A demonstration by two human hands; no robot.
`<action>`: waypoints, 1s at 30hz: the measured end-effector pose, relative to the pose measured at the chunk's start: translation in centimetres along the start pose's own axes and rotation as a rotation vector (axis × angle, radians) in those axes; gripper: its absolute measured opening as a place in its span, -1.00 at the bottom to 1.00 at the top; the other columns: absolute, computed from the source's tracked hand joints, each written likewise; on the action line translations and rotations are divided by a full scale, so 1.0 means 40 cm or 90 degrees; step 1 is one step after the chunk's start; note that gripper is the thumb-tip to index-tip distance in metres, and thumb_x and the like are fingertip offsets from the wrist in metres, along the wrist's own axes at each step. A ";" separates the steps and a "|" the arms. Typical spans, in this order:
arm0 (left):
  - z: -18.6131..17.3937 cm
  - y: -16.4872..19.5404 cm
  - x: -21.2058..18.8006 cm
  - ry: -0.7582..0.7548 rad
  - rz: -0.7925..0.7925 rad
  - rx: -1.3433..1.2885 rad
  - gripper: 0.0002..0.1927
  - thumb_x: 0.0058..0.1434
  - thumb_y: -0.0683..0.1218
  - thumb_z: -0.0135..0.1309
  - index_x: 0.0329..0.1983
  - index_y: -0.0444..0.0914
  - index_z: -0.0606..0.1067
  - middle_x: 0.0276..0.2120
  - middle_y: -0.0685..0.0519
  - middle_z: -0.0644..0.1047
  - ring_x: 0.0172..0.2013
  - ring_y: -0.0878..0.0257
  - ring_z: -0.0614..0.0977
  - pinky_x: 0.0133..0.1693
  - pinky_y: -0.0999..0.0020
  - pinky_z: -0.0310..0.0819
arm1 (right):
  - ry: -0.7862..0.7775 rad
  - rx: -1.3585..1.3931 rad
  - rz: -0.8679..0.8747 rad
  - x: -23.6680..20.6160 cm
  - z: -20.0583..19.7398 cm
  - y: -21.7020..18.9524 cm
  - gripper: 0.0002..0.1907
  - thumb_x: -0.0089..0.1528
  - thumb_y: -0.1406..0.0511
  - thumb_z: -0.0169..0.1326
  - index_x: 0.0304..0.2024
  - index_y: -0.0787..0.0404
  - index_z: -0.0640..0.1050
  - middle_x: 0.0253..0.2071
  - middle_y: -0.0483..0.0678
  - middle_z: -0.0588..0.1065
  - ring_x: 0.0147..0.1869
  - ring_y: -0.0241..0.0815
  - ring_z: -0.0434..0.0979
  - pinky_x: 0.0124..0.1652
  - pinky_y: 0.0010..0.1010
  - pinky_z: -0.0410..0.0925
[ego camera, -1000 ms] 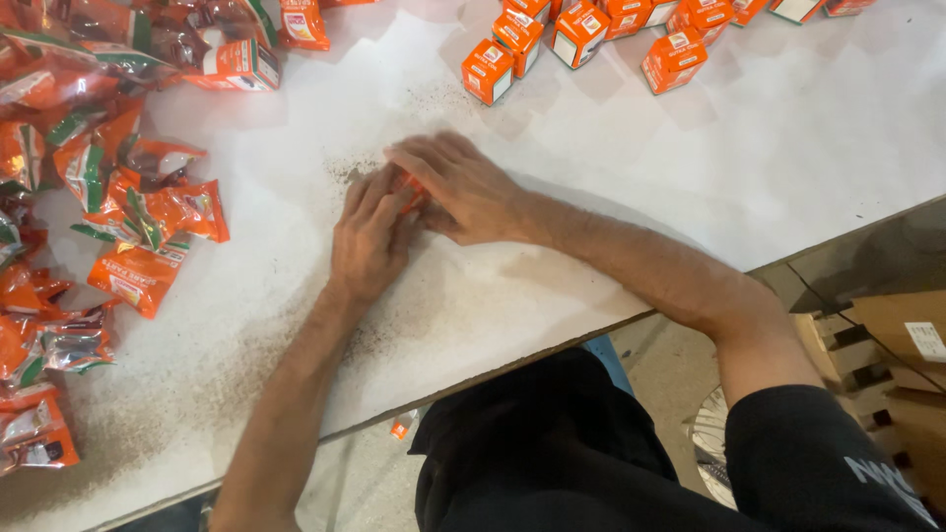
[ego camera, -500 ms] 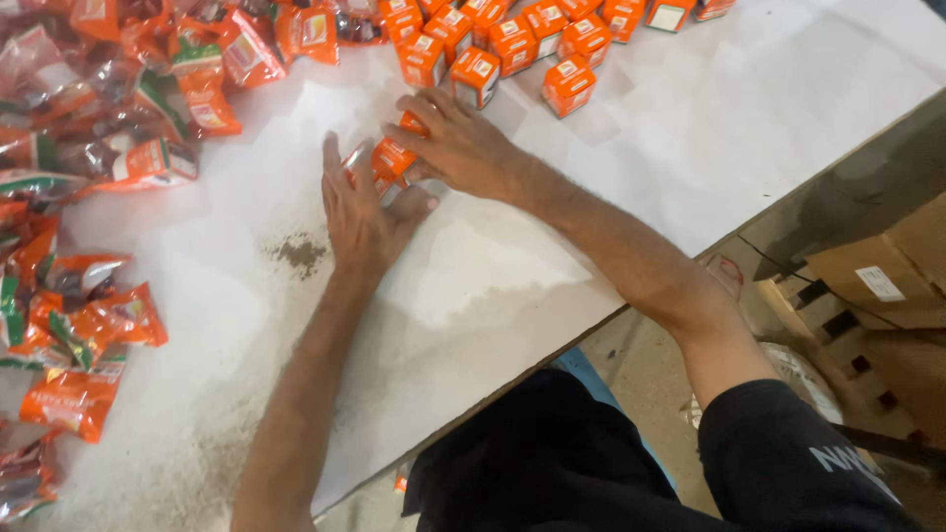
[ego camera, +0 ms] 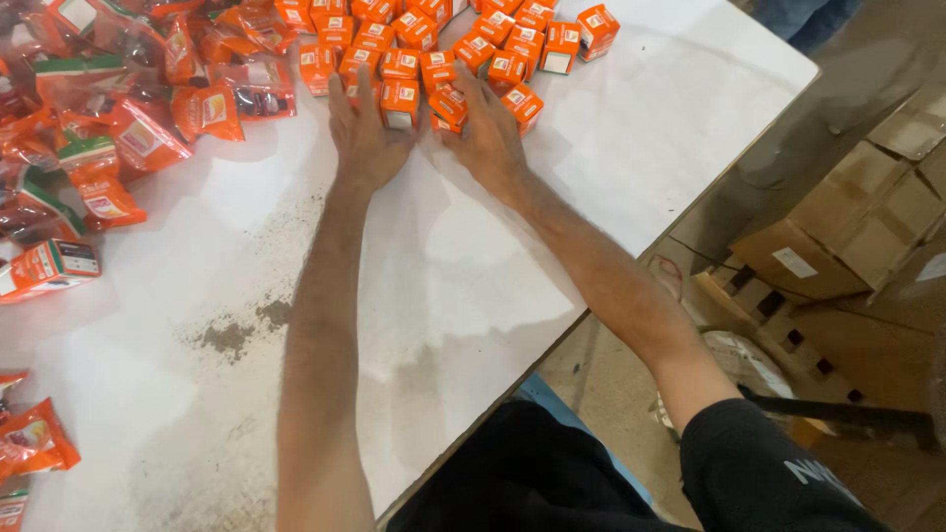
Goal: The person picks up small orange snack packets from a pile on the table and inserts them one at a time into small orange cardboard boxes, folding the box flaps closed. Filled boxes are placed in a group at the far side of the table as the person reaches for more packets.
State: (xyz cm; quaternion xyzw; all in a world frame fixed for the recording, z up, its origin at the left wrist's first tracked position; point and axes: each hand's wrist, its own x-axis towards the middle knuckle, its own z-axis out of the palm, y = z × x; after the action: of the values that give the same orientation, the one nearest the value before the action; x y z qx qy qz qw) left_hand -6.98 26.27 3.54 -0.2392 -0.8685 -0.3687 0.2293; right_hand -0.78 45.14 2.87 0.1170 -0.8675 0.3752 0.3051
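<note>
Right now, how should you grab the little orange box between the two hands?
Probably from above, pinching its two side walls. The little orange box is a small cube standing on the white table, with other orange boxes packed close behind it, so its top and sides are easiest to reach. The left hand already lies against it; the right hand rests on neighbouring boxes.

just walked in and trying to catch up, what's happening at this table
A person leans over a white table with both arms stretched out. The left hand and the right hand lie flat, palms down, at the near edge of a cluster of small orange boxes, touching the closest ones. A heap of orange plastic packets lies on the left side. Cardboard cartons sit on the floor at right.
</note>
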 end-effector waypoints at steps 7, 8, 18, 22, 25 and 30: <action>-0.151 0.003 -0.227 0.044 -0.017 -0.183 -0.41 0.50 -0.17 -0.03 0.50 -0.39 0.09 0.46 -0.27 0.19 0.48 -0.14 0.24 0.44 -0.01 0.16 | -0.100 0.253 -0.111 -0.083 0.036 -0.143 -0.44 0.21 0.37 0.35 0.24 0.22 0.47 0.21 0.08 0.50 0.30 0.05 0.52 0.25 -0.20 0.40; -0.197 0.012 -0.280 0.036 -0.040 -0.219 -0.47 0.52 -0.18 -0.08 0.49 -0.39 0.11 0.43 -0.28 0.24 0.44 -0.12 0.30 0.40 0.02 0.22 | -0.142 0.243 -0.201 -0.102 0.059 -0.180 -0.42 0.19 0.37 0.38 0.24 0.23 0.46 0.22 0.09 0.48 0.33 0.07 0.48 0.29 -0.17 0.36; -0.522 0.034 -0.548 0.049 -0.004 -0.103 -0.75 0.23 -0.29 0.14 -0.02 -0.29 0.49 0.16 -0.24 0.51 0.14 -0.13 0.60 0.12 0.10 0.54 | -0.384 0.381 -0.224 -0.185 0.208 -0.425 -0.46 0.19 0.34 0.37 0.14 0.19 0.42 0.17 0.05 0.44 0.26 0.05 0.51 0.16 -0.26 0.45; -0.530 0.007 -0.567 0.058 -0.045 -0.124 -0.83 0.26 -0.28 0.17 -0.10 -0.29 0.52 0.15 -0.23 0.54 0.12 -0.08 0.64 0.11 0.17 0.56 | -0.401 0.384 -0.217 -0.189 0.251 -0.464 -0.44 0.14 0.38 0.40 0.11 0.18 0.41 0.12 0.04 0.47 0.16 0.03 0.56 0.09 -0.25 0.46; -0.526 -0.004 -0.574 0.077 -0.078 -0.133 -0.79 0.29 -0.27 0.20 -0.02 -0.33 0.51 0.14 -0.17 0.56 0.23 -0.11 0.59 0.20 0.11 0.53 | -0.398 0.359 -0.214 -0.193 0.264 -0.477 -0.44 0.12 0.42 0.37 0.10 0.20 0.40 0.13 0.05 0.49 0.11 0.02 0.57 0.03 -0.26 0.48; -0.519 -0.016 -0.583 0.063 0.007 -0.028 -0.78 0.27 -0.28 0.24 -0.03 -0.31 0.53 0.22 -0.16 0.51 0.33 -0.14 0.48 0.24 0.08 0.52 | -0.441 0.305 -0.137 -0.193 0.261 -0.481 -0.48 0.14 0.41 0.37 0.07 0.16 0.41 -0.09 -0.04 0.56 -0.08 -0.09 0.63 -0.08 -0.29 0.50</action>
State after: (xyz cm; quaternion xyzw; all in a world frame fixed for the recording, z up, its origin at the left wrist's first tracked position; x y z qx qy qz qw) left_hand 15.43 4.57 2.71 -0.2302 -0.8466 -0.3975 0.2689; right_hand 8.99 24.11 3.69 0.3933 -0.7899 0.4706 -0.0024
